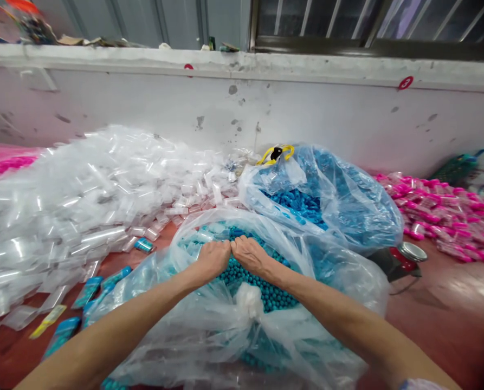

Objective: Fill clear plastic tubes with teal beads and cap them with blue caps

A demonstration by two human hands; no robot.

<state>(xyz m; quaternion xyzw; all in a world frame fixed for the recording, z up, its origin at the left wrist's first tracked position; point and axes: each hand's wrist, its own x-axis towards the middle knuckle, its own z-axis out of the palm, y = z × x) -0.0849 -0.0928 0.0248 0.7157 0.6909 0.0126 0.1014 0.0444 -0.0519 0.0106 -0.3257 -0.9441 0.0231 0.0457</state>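
Note:
My left hand (214, 260) and my right hand (250, 254) meet, knuckles close together, above a large clear plastic bag (185, 330) of small teal balls (272, 290). Both are closed with the fingers curled in. Whatever they grip, if anything, is hidden behind the fingers. Just beyond the hands, clear and blue plastic pieces show in the bag's mouth, too blurred to name. A bunched knot of plastic (249, 301) stands on the bag's near side, below my hands.
A heap of clear plastic sleeves (103, 184) spreads at left, with filled teal packs (89, 292) beside it. Behind is a bag of blue pieces (359, 200). Pink-capped packs (449, 211) and a small scale (408, 257) lie at right. A white wall (307, 108) closes the back.

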